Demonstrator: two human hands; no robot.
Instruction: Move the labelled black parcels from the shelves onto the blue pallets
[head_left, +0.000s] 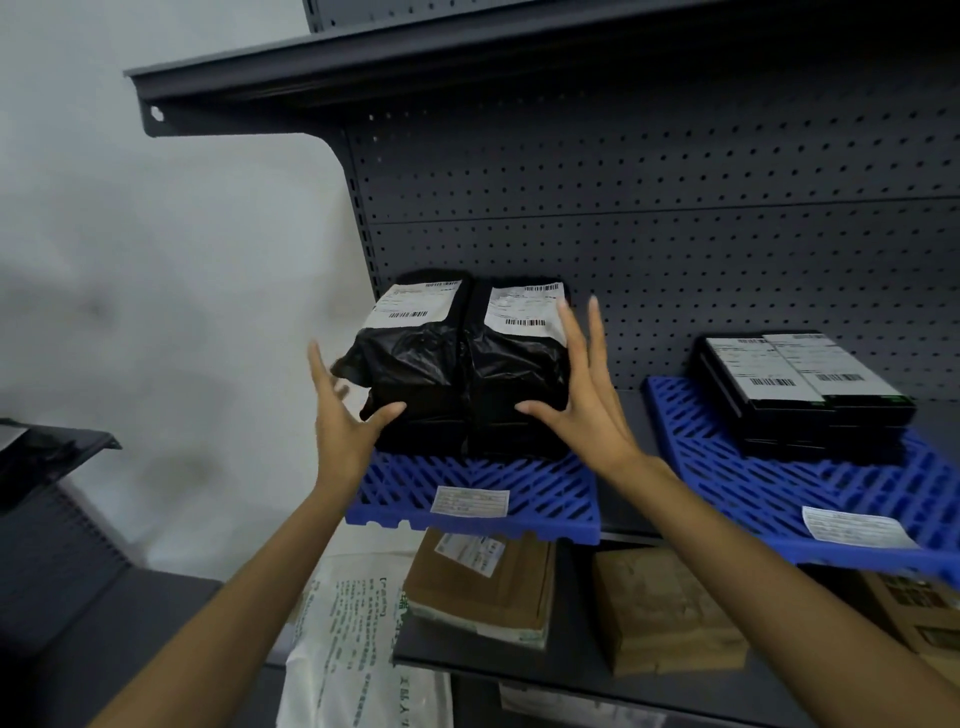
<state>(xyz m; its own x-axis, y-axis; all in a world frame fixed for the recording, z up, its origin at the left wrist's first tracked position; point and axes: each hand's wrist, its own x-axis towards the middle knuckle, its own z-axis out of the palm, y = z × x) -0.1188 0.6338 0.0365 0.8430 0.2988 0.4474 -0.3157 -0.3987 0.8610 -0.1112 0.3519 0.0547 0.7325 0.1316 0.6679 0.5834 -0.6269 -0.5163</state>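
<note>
Two black plastic-wrapped parcels with white labels stand side by side on a blue pallet (545, 499) on the shelf: the left parcel (410, 364) and the right parcel (519, 374). My left hand (343, 421) is spread open at the left parcel's near left corner, thumb touching its front. My right hand (582, 400) is spread open against the right parcel's right side, thumb on its front. Neither hand grips anything. A second blue pallet (737, 493) to the right carries a stack of flat black labelled parcels (800, 395).
A dark perforated back panel (649, 208) and an upper shelf (363, 67) close in the space above. Brown cardboard packages (483, 587) and a white printed bag (353, 644) lie on the lower shelf. A white wall is on the left.
</note>
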